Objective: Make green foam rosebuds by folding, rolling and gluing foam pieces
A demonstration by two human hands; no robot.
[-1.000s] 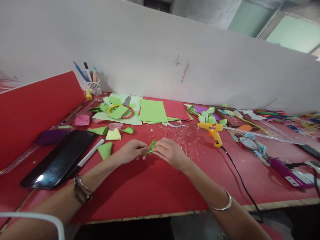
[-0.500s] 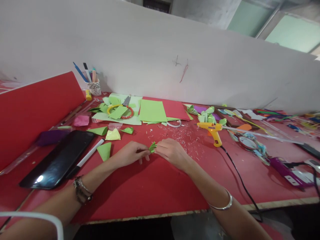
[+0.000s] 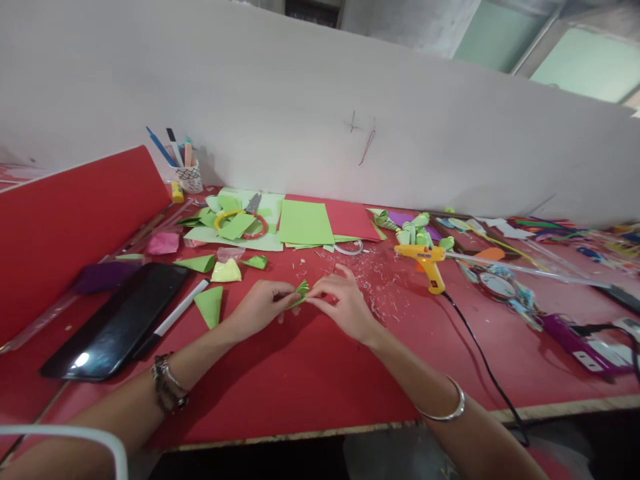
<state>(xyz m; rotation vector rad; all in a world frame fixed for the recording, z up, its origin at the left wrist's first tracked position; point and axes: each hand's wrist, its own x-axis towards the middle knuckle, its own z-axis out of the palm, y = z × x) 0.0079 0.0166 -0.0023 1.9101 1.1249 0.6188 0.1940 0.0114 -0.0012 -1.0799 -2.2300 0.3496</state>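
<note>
My left hand and my right hand meet over the middle of the red table. Both pinch a small folded green paper piece held between their fingertips, just above the tabletop. My right hand's index finger sticks up a little while the thumb and other fingers press the paper. A bracelet sits on each wrist.
A yellow glue gun with a black cord stands to the right. Green paper sheets, scissors and a pen cup lie at the back. A black tablet, a white marker and green paper cones lie to the left. Craft clutter fills the far right.
Both hands have stayed at the same spot, working the green paper. The piece has been turned and pressed smaller, and my right index finger has lifted.
</note>
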